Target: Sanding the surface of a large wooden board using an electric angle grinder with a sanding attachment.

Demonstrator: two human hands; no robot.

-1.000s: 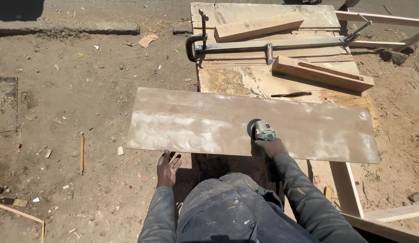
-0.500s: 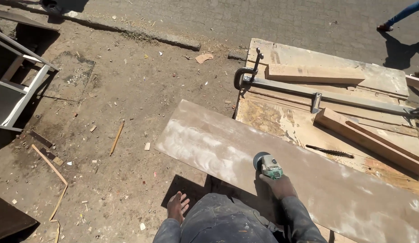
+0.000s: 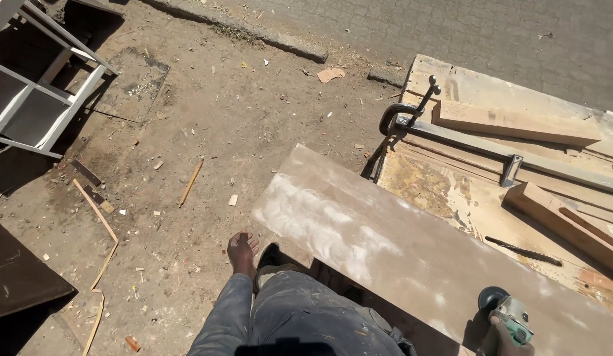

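Observation:
My right hand (image 3: 509,341) shows only partly at the bottom right edge, gripping a green and grey angle grinder (image 3: 505,311). The grinder's disc rests on a long brown board (image 3: 385,244) marked with whitish sanded patches. The board lies slantwise over a worn wooden workbench (image 3: 445,191). My left hand (image 3: 242,253) hangs free beside my grey trouser leg, fingers spread and holding nothing, just off the board's near left end.
On the bench lie a long metal bar clamp (image 3: 451,135), two wooden blocks (image 3: 514,122) (image 3: 563,224) and a dark twisted rod (image 3: 524,250). On the dirt ground stand a white frame (image 3: 43,99) and a dark panel (image 3: 16,277), among scattered wood strips (image 3: 191,182).
The view has swung left and down, so the grinder and my right hand now sit at the bottom right edge. My left hand stays low beside my leg.

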